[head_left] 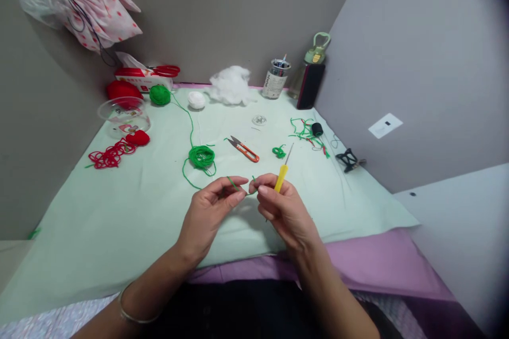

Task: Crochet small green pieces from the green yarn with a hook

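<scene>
1. The left hand [210, 212] and right hand [288, 209] pinch green yarn [233, 184] near the desk's [119, 222] front edge.
2. The right hand also holds a yellow-handled tool [282, 176].
3. White fluff [229, 86] sits by the back edge.

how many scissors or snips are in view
2: orange-handled snips near the middle of the tablecloth, and red-handled scissors at the back left, by the tissue box. Others may be hidden.
</scene>
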### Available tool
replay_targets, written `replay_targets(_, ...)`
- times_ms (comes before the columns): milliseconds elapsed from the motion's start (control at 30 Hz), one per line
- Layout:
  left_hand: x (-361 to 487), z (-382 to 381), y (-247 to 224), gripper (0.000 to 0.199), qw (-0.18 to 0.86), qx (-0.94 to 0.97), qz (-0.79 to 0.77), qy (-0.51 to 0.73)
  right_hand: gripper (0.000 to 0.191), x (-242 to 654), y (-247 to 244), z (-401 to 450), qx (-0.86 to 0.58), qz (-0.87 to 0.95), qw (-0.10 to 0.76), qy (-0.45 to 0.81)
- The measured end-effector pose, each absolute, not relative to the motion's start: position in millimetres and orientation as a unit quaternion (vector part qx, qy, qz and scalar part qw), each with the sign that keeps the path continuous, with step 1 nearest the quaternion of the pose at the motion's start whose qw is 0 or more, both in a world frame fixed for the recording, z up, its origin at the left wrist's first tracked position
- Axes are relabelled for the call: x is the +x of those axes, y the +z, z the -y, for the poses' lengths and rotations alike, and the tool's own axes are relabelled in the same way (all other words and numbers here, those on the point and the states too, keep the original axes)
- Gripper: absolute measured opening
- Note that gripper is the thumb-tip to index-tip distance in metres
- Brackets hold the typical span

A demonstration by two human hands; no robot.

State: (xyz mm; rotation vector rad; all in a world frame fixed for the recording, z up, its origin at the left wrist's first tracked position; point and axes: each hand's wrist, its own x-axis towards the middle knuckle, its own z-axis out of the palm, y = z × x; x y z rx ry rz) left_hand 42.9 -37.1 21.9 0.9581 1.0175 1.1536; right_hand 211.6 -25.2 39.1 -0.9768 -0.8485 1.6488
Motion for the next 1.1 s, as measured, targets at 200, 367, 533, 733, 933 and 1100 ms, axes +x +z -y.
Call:
replay_targets(200, 38, 39, 31, 0.018, 0.506, 0.532, -0.45, 0.508, 0.029, 215, 42, 24, -0.39, 0.382, 0.469, 0.694)
replay_targets(367, 36, 40, 38, 0.026, 0.369, 0.647, -0.411, 0.525, 0.019, 218, 43, 26, -0.413, 0.474, 0.425, 0.651)
replay_targets(533, 31, 29, 45, 0.021, 0.408, 0.685, -0.386, 0.463, 0.02, 218, 44, 27, -0.401, 0.517, 0.379, 0.654)
replay_targets(733, 26, 21, 50, 0.012, 0.394, 0.669, -0.443, 0.448, 0.032, 218, 37, 24, -0.383, 0.395, 0.403, 0.731)
replay_targets(933, 26, 26, 44, 0.014, 0.402, 0.676, -0.435, 0.438, 0.038, 216, 39, 22, -0.389, 0.367, 0.434, 0.725)
replay_targets(1100, 29, 27, 39, 0.009, 0.353, 0.69, -0.437, 0.457, 0.035, 213, 35, 23, -0.404, 0.392, 0.448, 0.694)
